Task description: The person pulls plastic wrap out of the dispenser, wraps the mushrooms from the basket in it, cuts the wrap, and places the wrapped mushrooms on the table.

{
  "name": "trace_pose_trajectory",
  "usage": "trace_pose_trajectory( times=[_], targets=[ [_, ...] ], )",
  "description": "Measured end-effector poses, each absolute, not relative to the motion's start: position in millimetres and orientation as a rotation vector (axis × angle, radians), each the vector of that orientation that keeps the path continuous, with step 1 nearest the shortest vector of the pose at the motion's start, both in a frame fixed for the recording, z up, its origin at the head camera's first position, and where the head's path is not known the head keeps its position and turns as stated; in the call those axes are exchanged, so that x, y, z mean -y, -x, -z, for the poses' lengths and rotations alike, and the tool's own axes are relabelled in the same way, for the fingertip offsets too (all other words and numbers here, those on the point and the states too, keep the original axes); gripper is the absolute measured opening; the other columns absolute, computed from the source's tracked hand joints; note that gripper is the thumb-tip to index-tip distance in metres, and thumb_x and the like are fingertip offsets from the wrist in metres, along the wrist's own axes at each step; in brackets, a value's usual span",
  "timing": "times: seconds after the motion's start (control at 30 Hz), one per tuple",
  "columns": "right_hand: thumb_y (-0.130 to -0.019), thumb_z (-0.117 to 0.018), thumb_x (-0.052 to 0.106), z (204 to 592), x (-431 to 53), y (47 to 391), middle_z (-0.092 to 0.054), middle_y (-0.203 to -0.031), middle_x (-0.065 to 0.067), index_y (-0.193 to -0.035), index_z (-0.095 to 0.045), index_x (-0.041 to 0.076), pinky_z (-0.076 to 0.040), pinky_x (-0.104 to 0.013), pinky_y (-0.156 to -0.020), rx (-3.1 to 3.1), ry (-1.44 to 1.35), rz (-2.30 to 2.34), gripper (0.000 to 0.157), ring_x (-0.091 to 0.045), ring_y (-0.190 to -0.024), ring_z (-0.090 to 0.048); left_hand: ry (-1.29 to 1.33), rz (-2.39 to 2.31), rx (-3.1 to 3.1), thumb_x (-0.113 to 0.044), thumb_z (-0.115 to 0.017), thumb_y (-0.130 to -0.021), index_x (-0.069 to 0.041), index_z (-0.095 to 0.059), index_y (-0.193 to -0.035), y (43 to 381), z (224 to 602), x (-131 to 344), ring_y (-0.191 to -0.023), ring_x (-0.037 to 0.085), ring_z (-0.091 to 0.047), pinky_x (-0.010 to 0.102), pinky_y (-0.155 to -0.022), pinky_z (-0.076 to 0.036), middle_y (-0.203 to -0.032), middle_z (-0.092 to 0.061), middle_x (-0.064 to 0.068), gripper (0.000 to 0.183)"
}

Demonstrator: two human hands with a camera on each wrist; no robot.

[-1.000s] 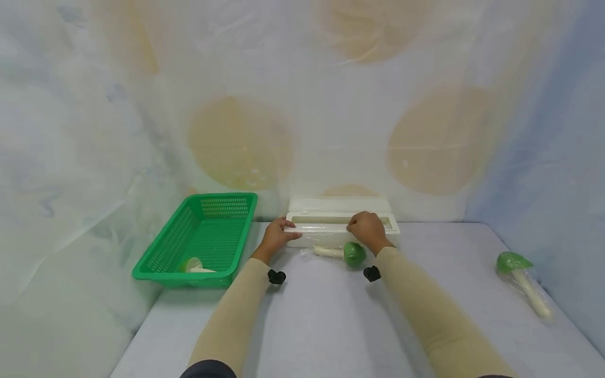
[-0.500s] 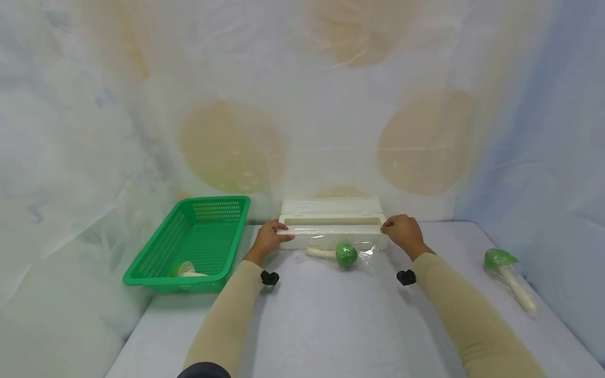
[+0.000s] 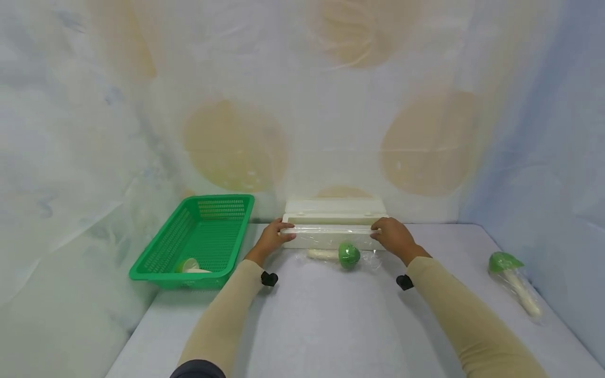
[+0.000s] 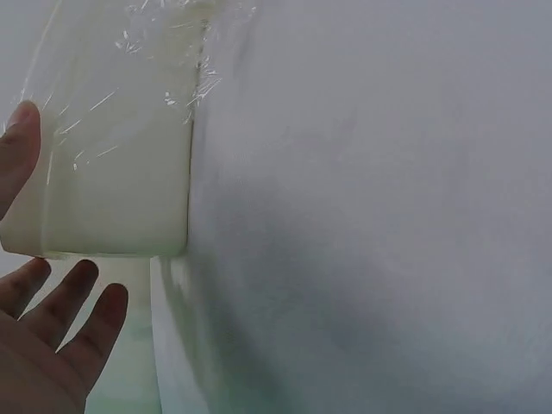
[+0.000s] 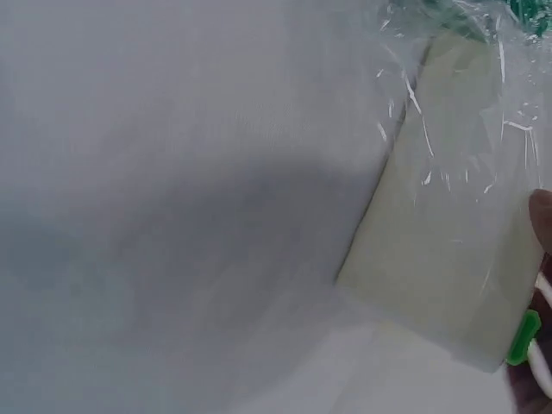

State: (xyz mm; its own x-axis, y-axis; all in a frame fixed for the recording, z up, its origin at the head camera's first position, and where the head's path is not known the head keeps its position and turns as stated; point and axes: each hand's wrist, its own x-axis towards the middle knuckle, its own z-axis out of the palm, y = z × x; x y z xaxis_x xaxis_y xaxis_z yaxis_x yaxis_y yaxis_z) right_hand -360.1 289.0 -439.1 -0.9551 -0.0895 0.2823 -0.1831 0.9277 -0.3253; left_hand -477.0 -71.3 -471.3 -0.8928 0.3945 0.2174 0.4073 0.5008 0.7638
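Head: R hand (image 3: 395, 237) has slid slightly inward along box (image 3: 335, 216), clamped near its R end; L hand (image 3: 270, 240) grips the other. Film (image 3: 371, 259) reaches the stick (image 3: 349, 255) btwn hands, so wrapping's prob. unfinished.

L wrist: thumb on box front, film beside it.

R wrist: green tab (image 5: 523, 338) by fingertips.

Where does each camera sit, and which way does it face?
Head: worn there, facing forward and down at the table, white box and green basket; left hand, right hand and both sleeves show.
Left wrist: worn there, facing the box's left end; part of left hand shows.
Right wrist: worn there, facing the box's right end; part of right hand shows.
Both wrist views share the white box and clear film.
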Motion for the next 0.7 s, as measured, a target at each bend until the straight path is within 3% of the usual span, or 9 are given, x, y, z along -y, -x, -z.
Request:
trace_pose_trajectory(
  times=[0.13, 0.23, 0.37, 0.57, 0.7],
  targets=[
    [-0.088, -0.073, 0.013, 443.1, -288.3, 359.2, -0.069, -0.099, -0.007, -0.091, -0.072, 0.005, -0.05, -0.046, -0.082, 2.735, -0.229, -0.487, 0.009, -0.029, -0.095, -0.061, 0.752, 1.296, 2.649, -0.026, -0.076, -0.086, -0.016, -0.059, -0.134, 472.6, 472.7, 67.7, -0.138, 0.04, -0.03, 0.054, -0.106, -0.032, -0.156, -0.023, 0.017, 0.052],
    [-0.087, -0.074, 0.01, 446.9, -287.4, 359.1, -0.07, -0.093, -0.005, -0.093, -0.072, 0.005, -0.05, -0.044, -0.078, 2.669, -0.271, -0.456, 0.008, -0.026, -0.088, -0.062, 0.796, 1.205, 2.535, -0.022, -0.079, -0.084, -0.015, -0.067, -0.117, 468.5, 472.8, 65.3, -0.131, 0.04, -0.038, 0.054, -0.101, -0.038, -0.153, -0.028, 0.018, 0.036],
    [-0.086, -0.07, 0.0, 450.8, -285.7, 356.9, -0.071, -0.097, -0.01, -0.101, -0.072, 0.001, -0.051, -0.044, -0.078, 2.566, -0.357, -0.419, 0.015, -0.029, -0.089, -0.063, 0.853, 1.019, 2.486, -0.02, -0.077, -0.085, -0.013, -0.072, -0.095, 462.2, 470.3, 59.4, -0.121, 0.033, -0.046, 0.049, -0.094, -0.044, -0.143, -0.041, 0.016, 0.013],
    [-0.089, -0.06, -0.003, 451.9, -272.9, 354.2, -0.068, -0.098, -0.01, -0.101, -0.071, -0.001, -0.05, -0.044, -0.082, 2.539, -0.355, -0.47, 0.016, -0.029, -0.094, -0.062, 0.839, 0.763, 2.477, -0.028, -0.082, -0.08, -0.013, -0.071, -0.108, 466.6, 471.9, 54.6, -0.105, 0.028, -0.055, 0.043, -0.089, -0.046, -0.118, -0.056, 0.006, 0.034],
    [-0.091, -0.058, 0.002, 453.8, -263.5, 353.5, -0.066, -0.099, -0.011, -0.1, -0.069, 0.0, -0.05, -0.045, -0.081, 2.567, -0.238, -0.589, 0.015, -0.029, -0.093, -0.062, 0.896, 0.689, 2.384, -0.023, -0.082, -0.079, -0.014, -0.075, -0.094, 469.8, 474.5, 56.4, -0.094, 0.024, -0.059, 0.041, -0.086, -0.045, -0.1, -0.064, 0.002, 0.019]
  ],
)
